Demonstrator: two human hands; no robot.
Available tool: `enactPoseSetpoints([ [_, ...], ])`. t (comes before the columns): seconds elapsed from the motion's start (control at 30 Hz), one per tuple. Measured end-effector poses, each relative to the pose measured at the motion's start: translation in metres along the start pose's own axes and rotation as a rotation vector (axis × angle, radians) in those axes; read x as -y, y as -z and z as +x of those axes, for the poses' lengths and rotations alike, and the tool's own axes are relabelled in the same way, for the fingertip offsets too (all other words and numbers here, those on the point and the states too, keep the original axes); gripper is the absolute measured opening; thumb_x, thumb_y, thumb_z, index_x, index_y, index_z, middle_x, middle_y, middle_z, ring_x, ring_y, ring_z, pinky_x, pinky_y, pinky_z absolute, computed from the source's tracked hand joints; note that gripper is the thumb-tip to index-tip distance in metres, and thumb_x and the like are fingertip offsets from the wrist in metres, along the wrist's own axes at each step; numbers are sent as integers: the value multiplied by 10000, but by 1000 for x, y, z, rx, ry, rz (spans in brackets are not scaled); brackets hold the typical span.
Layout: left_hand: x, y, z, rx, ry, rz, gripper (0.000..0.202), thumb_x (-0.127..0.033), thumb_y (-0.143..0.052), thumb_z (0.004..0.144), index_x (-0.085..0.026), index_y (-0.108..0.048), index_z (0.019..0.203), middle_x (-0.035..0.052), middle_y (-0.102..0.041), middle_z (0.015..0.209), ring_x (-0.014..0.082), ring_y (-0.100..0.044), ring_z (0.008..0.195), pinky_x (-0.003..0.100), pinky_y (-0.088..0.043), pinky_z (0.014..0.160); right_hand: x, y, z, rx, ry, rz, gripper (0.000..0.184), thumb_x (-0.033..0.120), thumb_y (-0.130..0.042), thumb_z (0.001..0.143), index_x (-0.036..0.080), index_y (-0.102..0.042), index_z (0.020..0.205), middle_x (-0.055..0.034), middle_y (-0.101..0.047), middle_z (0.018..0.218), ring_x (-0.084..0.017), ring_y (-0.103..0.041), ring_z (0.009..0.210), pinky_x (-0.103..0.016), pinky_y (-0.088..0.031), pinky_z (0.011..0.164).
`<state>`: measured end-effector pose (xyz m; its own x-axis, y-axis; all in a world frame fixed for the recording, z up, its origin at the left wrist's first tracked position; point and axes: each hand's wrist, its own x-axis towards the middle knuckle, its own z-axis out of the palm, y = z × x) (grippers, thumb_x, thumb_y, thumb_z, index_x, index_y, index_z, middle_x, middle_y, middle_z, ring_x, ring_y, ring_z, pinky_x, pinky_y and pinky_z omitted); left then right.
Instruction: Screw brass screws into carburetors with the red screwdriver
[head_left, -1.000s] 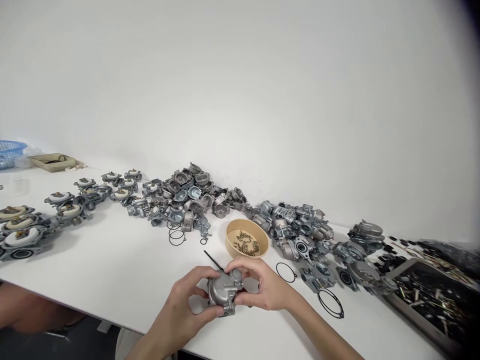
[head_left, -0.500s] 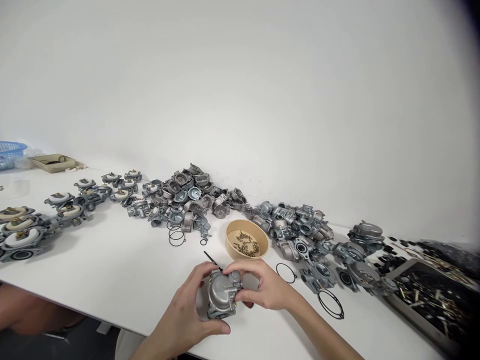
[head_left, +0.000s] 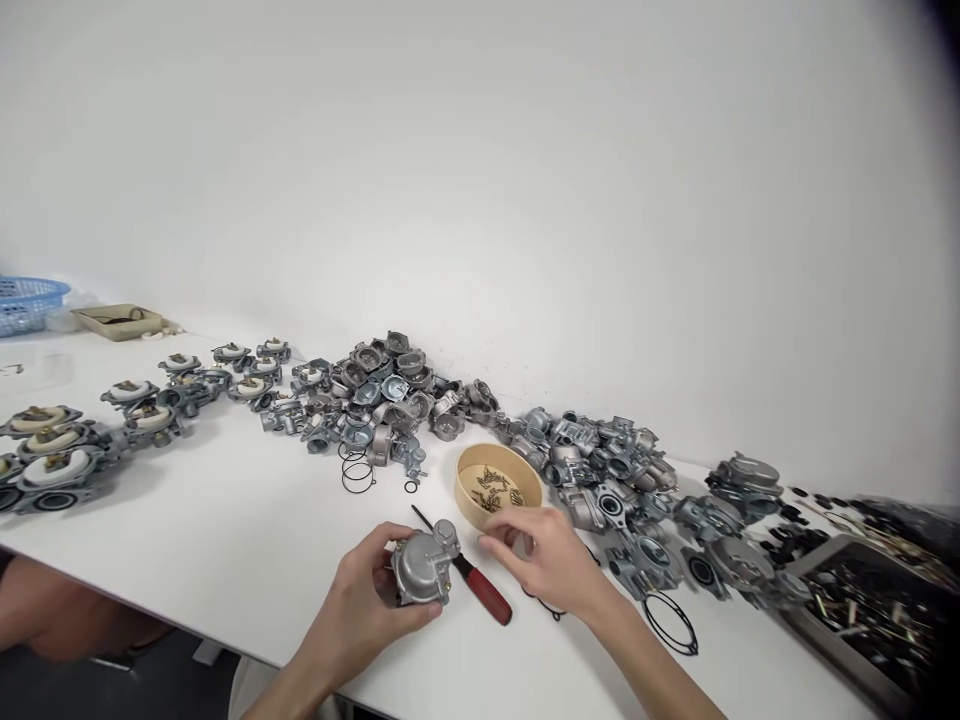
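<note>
Lower centre: left hand grips the carburetor; right hand hovers, fingers loose (near the screw bowl).

The carburetor is silver-grey, the screwdriver handle red (shaft black), the bowl tan, the worktop white.

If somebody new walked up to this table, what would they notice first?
The long heap of grey metal carburetor parts along the back wall. Next, near the front edge, the left hand gripping one carburetor, with a red-handled screwdriver lying beside it and the right hand by a tan bowl of brass screws.
</note>
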<state>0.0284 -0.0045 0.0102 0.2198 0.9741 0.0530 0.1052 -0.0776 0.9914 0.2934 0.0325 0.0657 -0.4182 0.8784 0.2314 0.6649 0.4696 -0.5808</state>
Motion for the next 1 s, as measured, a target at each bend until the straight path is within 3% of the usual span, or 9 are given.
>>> enactPoseSetpoints([
  [0.07, 1, 3, 2, -16, 8, -4, 515, -230, -902, 726, -228, -617, 1155, 25, -806, 938, 237, -752, 849, 324, -579, 771, 5, -3, -1, 83, -77, -187, 253, 462, -688, 968, 218, -735, 918, -62, -778, 813, -245, -716, 724, -343, -498, 670],
  [0.17, 4, 7, 5, -19, -15, 25, 551, -236, -912, 724, -238, -602, 1180, 28, -810, 971, 240, -751, 871, 330, -581, 794, 15, -13, -4, 179, -133, -337, 294, 474, -782, 874, 228, -711, 1016, -65, -783, 879, -291, -727, 795, -328, -446, 658],
  [0.33, 5, 11, 6, 8, -21, 56, 606, -248, -887, 757, -258, -582, 1281, 47, -805, 1090, 253, -752, 940, 356, -594, 866, 21, -25, -10, 232, -138, -309, 210, 314, -746, 855, 236, -657, 1029, -36, -757, 857, -245, -697, 742, -294, -402, 653],
  [0.47, 1, 10, 5, -1, -46, 130, 554, -256, -865, 789, -275, -634, 1292, 49, -795, 1162, 270, -754, 1013, 364, -594, 911, 17, -23, -9, 208, -137, -272, 139, 229, -701, 839, 241, -665, 973, -9, -721, 768, -209, -643, 652, -284, -385, 610],
  [0.6, 0, 8, 7, -7, -46, 102, 509, -265, -844, 806, -255, -655, 1278, 44, -815, 1082, 255, -773, 930, 345, -618, 845, 9, -12, -3, 55, -105, -56, 70, 182, -675, 860, 232, -679, 909, -20, -727, 817, -201, -670, 702, -290, -478, 633],
  [0.73, 0, 8, 9, -53, -115, 118, 466, -243, -850, 776, -235, -694, 1216, 64, -790, 1122, 259, -777, 947, 335, -637, 827, -3, 5, 1, -121, -75, 255, 127, 328, -696, 948, 218, -747, 985, -110, -744, 1014, -244, -722, 823, -332, -592, 643],
  [0.83, 0, 9, 7, -137, -233, 279, 450, -228, -850, 771, -259, -726, 1203, 85, -742, 1200, 293, -762, 1041, 375, -635, 877, -10, 19, 0, -290, 17, 366, 191, 387, -681, 991, 214, -761, 986, -137, -713, 1063, -226, -694, 780, -320, -580, 572],
  [0.93, 2, 8, 5, -204, -295, 425, 462, -235, -850, 774, -296, -736, 1218, 68, -720, 1165, 288, -765, 1001, 372, -636, 837, -13, 29, -4, -475, 161, 374, 142, 338, -677, 1001, 220, -734, 945, -115, -680, 1015, -204, -657, 754, -312, -553, 586],
  [1.0, 3, 7, 4, -207, -300, 456, 462, -234, -836, 786, -305, -727, 1229, 57, -712, 1141, 273, -767, 961, 349, -634, 795, -11, 32, -8, -520, 208, 391, 127, 301, -668, 1003, 223, -710, 912, -97, -662, 973, -197, -643, 739, -306, -532, 580],
])
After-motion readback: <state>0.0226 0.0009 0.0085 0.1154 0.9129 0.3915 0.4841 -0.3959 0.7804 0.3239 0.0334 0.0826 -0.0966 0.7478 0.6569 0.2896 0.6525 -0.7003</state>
